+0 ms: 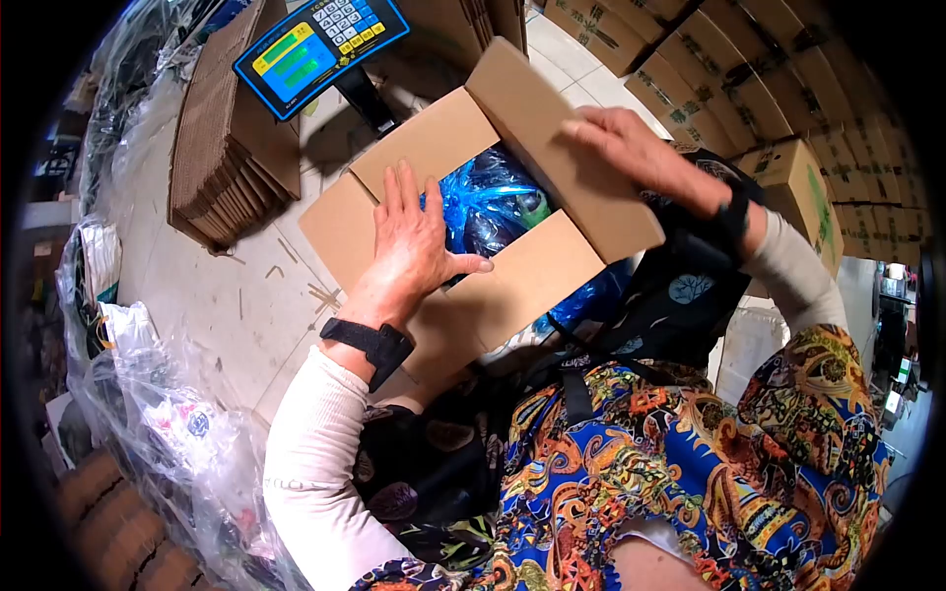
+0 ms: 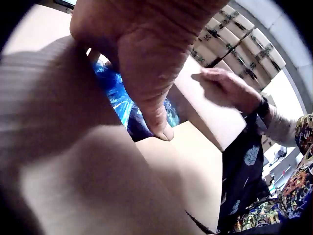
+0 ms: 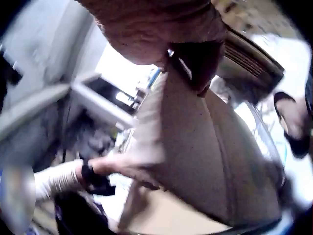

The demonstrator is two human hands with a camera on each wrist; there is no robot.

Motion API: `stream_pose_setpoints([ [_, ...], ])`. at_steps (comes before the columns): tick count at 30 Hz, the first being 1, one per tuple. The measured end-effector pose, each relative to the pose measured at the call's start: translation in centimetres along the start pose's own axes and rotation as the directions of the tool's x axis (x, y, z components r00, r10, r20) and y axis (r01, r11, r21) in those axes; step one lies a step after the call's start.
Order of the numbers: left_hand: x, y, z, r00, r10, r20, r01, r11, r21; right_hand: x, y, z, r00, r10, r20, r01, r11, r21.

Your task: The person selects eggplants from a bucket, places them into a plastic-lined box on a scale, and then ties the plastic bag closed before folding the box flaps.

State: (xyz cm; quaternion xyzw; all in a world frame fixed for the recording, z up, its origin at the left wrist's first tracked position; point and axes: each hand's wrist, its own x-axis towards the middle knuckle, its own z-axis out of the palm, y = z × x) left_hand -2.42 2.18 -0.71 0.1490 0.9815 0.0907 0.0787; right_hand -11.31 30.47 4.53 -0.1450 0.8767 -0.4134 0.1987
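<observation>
A brown cardboard box (image 1: pixel 537 268) stands in front of me with its top flaps partly folded in. Shiny blue plastic bags (image 1: pixel 493 202) show through the gap. My left hand (image 1: pixel 414 236) lies flat on the left flap with straight fingers and the thumb stretched toward the near flap. My right hand (image 1: pixel 631 148) rests on the raised right flap (image 1: pixel 552 128) with its fingers laid along it. In the left wrist view the left hand's thumb (image 2: pixel 159 125) points at the blue bags (image 2: pixel 110 88), and the right hand (image 2: pixel 230 85) lies on its flap. The right wrist view is blurred: right hand (image 3: pixel 161 29) above a flap (image 3: pixel 205 152).
A blue scale display (image 1: pixel 320 44) stands beyond the box. A stack of flat cardboard (image 1: pixel 232 138) lies at the left on the tiled floor. Closed cartons (image 1: pixel 749 89) are stacked at the upper right. Clear plastic bags (image 1: pixel 158 394) are heaped along the left side.
</observation>
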Motion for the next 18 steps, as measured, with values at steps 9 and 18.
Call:
stream_pose_setpoints([
  [9, 0.0, 0.3, -0.7, 1.0, -0.007, 0.012, 0.007, 1.0, -0.003, -1.2, 2.4, 9.6, 0.729, -0.683, 0.049, 0.593, 0.594, -0.543],
  [18, -4.2, -9.3, -1.3, 0.694, -0.699, 0.172, 0.518, 0.318, -0.794, -0.6, 4.0, 10.8, 0.859, -0.512, 0.007, 0.48, 0.8, -0.359],
])
